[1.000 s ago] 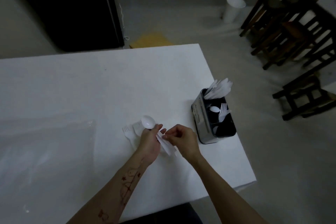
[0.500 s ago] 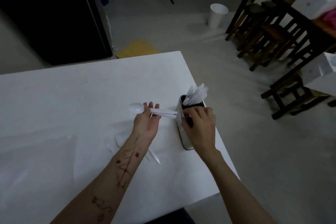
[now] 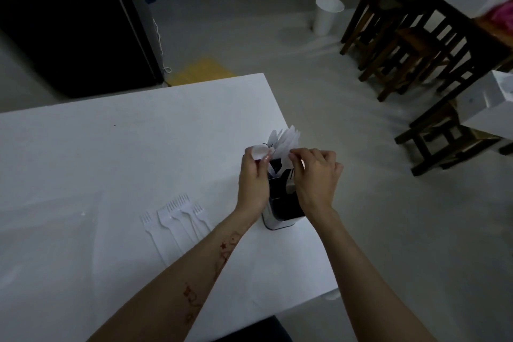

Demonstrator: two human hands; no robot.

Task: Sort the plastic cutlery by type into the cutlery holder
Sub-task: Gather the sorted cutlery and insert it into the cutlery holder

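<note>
Both hands have moved up over the holder since a moment ago. White plastic forks [image 3: 177, 219] lie in a row on the white table [image 3: 111, 153]. The left hand [image 3: 254, 183] grips a white plastic spoon [image 3: 260, 152]. The black-and-silver cutlery holder [image 3: 283, 211] stands near the table's right edge, white knives [image 3: 286, 137] in its far compartment. The right hand [image 3: 315, 175] pinches a white utensil there. No writing is readable.

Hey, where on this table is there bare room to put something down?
Free: the wide stretch of table behind and left of the forks, and the near strip in front of them. Crowded: the right edge, where the left hand and right hand work over the cutlery holder.
</note>
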